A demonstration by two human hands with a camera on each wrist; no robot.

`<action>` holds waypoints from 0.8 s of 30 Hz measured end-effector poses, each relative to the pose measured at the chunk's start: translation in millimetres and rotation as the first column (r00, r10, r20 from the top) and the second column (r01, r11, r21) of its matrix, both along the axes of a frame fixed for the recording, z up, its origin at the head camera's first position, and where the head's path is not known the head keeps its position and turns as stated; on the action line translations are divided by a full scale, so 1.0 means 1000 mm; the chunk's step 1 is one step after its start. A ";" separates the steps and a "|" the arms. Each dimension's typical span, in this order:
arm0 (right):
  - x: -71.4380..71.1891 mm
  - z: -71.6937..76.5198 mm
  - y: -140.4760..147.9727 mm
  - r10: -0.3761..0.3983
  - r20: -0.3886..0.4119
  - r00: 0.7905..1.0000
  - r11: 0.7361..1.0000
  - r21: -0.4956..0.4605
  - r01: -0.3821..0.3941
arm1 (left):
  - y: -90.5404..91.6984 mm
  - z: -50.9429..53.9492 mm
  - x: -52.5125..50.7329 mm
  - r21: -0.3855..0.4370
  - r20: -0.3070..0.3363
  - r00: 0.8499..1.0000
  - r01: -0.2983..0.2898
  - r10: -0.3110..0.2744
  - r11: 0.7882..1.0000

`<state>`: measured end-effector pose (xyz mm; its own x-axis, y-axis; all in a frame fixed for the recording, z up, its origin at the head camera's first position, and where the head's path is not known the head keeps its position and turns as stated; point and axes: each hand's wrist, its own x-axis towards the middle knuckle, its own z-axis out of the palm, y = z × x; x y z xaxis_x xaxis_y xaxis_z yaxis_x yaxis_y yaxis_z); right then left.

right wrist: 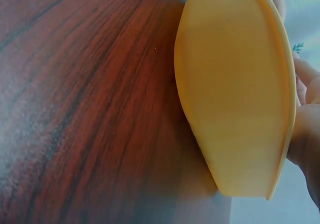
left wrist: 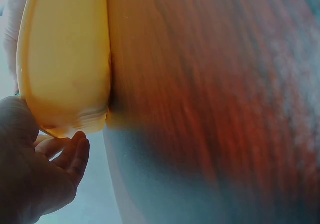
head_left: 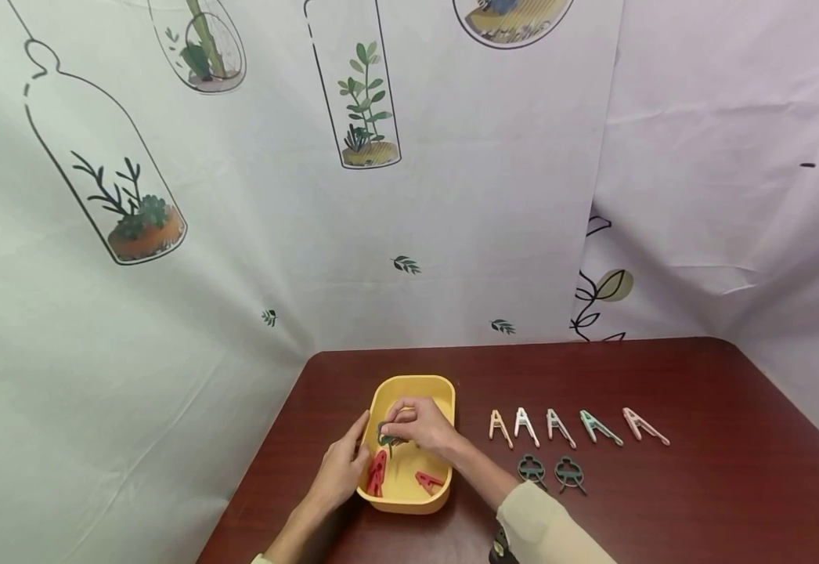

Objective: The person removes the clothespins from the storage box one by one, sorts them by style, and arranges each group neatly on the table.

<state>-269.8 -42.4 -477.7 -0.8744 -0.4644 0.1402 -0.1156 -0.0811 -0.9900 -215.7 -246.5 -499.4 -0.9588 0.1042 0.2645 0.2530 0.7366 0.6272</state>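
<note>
A yellow plastic tub [head_left: 406, 507] stands on the table. Its left rim is gripped by my left hand [head_left: 341, 470], and in the left wrist view that hand's fingers curl at the tub's wall [left wrist: 67, 64]. Reaching over the tub, my right hand [head_left: 420, 423] pinches a dark green clip [head_left: 384, 435] between thumb and fingers, partly hidden by them. Below it in the tub lie a red clothespin [head_left: 377, 473] at the left and another red clothespin [head_left: 428, 482] at the right. The right wrist view shows mostly the tub's outer wall [right wrist: 235, 94], which hides the fingertips.
Right of the tub, several clothespins [head_left: 524, 427] lie in a row on the dark red table [head_left: 698, 501]. Nearer me are two dark green round-headed clips [head_left: 532, 468]. A small dark object [head_left: 501, 546] lies partly under the right sleeve [head_left: 550, 525]. Printed cloth hangs behind.
</note>
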 end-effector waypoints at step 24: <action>-0.006 0.024 0.042 -0.061 -0.068 0.996 0.996 -0.062 0.057 | 0.002 0.001 0.001 -0.009 -0.005 1.000 -0.027 0.027 1.000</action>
